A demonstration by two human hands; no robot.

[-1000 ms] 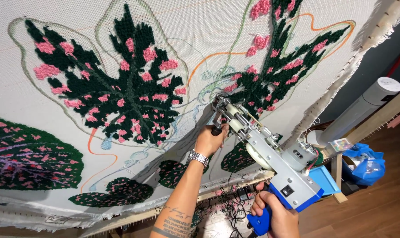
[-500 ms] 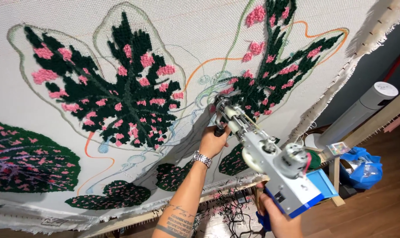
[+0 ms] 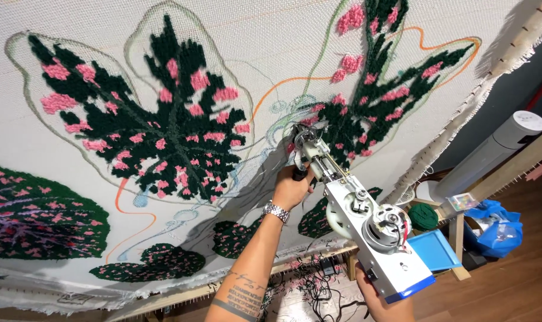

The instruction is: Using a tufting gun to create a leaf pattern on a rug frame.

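A white and blue tufting gun (image 3: 366, 223) points its tip at the stretched white cloth (image 3: 271, 53), between two dark green leaf shapes with pink spots. My left hand (image 3: 292, 186), with a metal watch on the wrist, grips the front handle of the gun just under its tip. My right hand (image 3: 383, 303) holds the rear grip at the bottom edge of the view; the gun body hides most of it. The tip touches the cloth near a thin blue outline and the right leaf (image 3: 378, 101).
The wooden frame (image 3: 521, 158) runs along the cloth's right and lower edges. A white tower fan (image 3: 491, 155), a green yarn ball (image 3: 424, 214), a blue tray (image 3: 433, 249) and a blue bag (image 3: 490, 229) stand at right. Cables lie on the floor (image 3: 309, 292).
The gun and both hands have shifted slightly up along the cloth, toward the right leaf. The view has moved closer and the right hand has dropped toward the bottom edge.
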